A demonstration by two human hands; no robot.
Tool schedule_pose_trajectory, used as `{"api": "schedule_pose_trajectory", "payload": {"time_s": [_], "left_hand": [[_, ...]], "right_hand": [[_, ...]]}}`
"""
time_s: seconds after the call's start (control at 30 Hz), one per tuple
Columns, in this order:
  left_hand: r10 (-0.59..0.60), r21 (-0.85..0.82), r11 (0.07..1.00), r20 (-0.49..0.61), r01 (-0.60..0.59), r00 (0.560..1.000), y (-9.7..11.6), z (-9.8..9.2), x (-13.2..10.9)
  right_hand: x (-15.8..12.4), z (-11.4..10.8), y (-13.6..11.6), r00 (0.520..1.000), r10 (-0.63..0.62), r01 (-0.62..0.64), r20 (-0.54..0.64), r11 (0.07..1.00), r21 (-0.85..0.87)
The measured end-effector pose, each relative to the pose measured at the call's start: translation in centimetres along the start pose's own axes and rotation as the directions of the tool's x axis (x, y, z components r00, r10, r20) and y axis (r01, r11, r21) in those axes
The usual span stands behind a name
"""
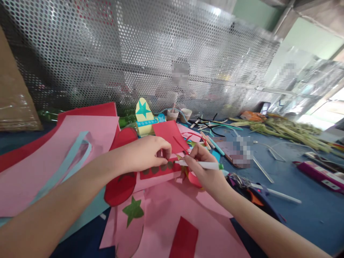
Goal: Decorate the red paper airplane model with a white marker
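My right hand (202, 163) grips a white pen (211, 165) with a green end, its tip pointing left at a red paper strip (154, 170). Dark round dots run in a row along that strip, which lies on a pink paper piece (161, 178). At the strip's upper edge, my left hand (154, 150) is closed, with bent fingers and thumb on the paper. Just left of the strip is a red rounded paper shape (120, 190). Below lies a pink rounded cutout (130, 233) bearing a green star (133, 211).
Pink sheets (88, 143) and a light blue strip (64, 165) lie left. Behind stands a yellow paper-covered bottle (145, 125). Rightward are a phone (236, 152), scissors (255, 197), thin white sticks (263, 170) and a purple box (319, 175). A perforated metal screen (150, 53) rises behind.
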State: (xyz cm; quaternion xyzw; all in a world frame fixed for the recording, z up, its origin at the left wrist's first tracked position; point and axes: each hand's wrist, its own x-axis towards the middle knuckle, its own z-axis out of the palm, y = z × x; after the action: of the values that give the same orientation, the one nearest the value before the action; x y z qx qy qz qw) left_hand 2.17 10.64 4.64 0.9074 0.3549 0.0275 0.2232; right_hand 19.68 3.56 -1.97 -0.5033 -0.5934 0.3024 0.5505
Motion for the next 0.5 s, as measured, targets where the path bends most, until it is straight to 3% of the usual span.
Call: {"api": "schedule_pose_trajectory", "payload": {"time_s": [0.5], "left_hand": [[0.004, 0.012, 1.000, 0.012, -0.004, 1.000, 0.27, -0.24, -0.14]], "right_hand": [[-0.07, -0.01, -0.15, 1.000, 0.015, -0.015, -0.006, 1.000, 0.001]]}}
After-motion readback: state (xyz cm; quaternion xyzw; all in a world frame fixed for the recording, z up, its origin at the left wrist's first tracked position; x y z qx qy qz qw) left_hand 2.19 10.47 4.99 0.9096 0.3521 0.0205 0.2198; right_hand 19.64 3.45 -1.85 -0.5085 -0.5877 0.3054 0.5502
